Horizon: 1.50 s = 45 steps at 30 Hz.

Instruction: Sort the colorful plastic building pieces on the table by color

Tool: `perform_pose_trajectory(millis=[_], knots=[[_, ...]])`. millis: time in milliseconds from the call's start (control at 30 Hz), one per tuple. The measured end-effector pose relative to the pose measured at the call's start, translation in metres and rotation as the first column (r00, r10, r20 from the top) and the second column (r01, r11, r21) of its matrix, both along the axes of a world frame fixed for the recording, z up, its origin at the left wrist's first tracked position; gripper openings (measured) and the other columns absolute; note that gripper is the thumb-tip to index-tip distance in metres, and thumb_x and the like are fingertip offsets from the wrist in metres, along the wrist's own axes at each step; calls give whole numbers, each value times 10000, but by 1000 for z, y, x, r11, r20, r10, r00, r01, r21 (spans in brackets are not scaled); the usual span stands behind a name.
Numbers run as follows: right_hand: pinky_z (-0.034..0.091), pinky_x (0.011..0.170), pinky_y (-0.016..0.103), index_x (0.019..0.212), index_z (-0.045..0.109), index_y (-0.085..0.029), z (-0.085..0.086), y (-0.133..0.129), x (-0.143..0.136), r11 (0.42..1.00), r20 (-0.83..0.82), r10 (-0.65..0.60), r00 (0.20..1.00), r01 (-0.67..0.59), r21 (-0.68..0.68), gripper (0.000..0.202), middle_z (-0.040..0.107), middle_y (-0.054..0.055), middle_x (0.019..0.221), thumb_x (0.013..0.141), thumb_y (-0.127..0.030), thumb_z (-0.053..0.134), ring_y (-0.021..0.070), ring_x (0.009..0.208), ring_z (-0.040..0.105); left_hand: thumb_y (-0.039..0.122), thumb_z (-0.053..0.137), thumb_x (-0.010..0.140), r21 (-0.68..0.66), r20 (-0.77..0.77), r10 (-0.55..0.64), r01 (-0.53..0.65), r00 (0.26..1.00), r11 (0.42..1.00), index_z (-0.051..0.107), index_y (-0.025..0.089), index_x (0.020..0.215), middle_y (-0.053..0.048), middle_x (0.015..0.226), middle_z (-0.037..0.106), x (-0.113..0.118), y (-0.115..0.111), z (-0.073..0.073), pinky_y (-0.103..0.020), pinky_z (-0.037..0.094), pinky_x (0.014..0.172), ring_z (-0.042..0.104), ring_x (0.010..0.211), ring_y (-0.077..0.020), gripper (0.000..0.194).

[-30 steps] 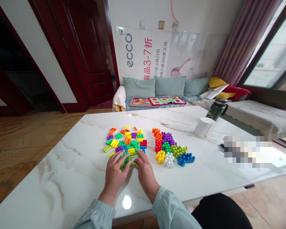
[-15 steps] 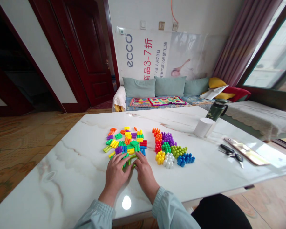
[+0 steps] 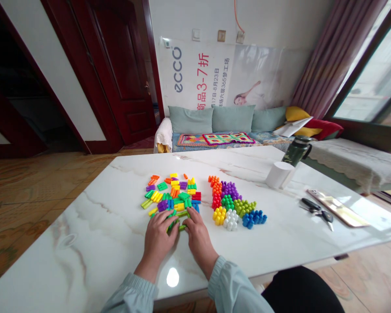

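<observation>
Loose plastic pieces in mixed colours lie flat in a pile, among them yellow pieces (image 3: 157,196) and a red one (image 3: 196,196). My left hand (image 3: 159,232) rests at the pile's near edge, fingers over green pieces; its grip is partly hidden. Beside it, my right hand (image 3: 197,232) has its fingertips at a light green piece (image 3: 182,227). To the right stand upright pieces grouped by colour: orange and red (image 3: 216,191), purple (image 3: 230,190), green (image 3: 227,202), light green (image 3: 244,207), yellow (image 3: 219,215), white (image 3: 230,220) and blue (image 3: 254,218).
On the right of the white marble table (image 3: 94,226) are a white cylinder (image 3: 279,174), a dark green flask (image 3: 296,150), keys (image 3: 316,211) and a phone (image 3: 337,207). A sofa with cushions (image 3: 233,118) stands behind the table.
My right hand has shifted slightly right, away from my left hand. The gap between them is wider, and more of the light green pieces shows there.
</observation>
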State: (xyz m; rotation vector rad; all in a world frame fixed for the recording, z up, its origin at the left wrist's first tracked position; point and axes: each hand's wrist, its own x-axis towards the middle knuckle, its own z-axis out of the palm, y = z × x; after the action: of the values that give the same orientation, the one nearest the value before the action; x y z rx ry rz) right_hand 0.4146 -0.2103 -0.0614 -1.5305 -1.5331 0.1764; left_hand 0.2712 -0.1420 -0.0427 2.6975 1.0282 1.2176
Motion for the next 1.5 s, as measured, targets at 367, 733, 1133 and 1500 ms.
perform_pose_trajectory(millis=[367,733,1133,1500], knots=[[341,1119,467,904,679,-165,6,-2,1,1000,28,1,1000,0,-25,295,536,155,1379,792,27,485,249,1375,383,238,577,878,18,36,8,-9,999,1000,709,210,992,-94,1135,684,0,0,0,-465,509,929,621,1051,-281,177],[361,1105,483,884,680,-181,9,-2,0,999,58,12,998,-10,-33,301,564,136,1349,810,28,476,249,1371,387,251,590,872,-16,2,-4,4,1000,1000,714,228,921,-75,1056,712,0,-2,3,-461,516,887,647,958,-267,136],[361,1111,476,918,680,-165,5,-2,0,999,90,6,996,-2,-41,301,545,141,1370,832,19,458,252,1374,380,235,592,865,-58,-10,0,-1,1000,998,717,213,917,-74,1065,705,0,-2,4,-450,518,888,643,977,-264,137],[365,1107,492,900,679,-184,7,-4,0,1000,78,5,997,-4,-21,309,550,134,1364,833,13,451,251,1379,375,226,570,881,-58,-3,1,-1,1000,998,720,217,907,-78,1049,710,0,-2,3,-457,524,877,646,963,-266,152]])
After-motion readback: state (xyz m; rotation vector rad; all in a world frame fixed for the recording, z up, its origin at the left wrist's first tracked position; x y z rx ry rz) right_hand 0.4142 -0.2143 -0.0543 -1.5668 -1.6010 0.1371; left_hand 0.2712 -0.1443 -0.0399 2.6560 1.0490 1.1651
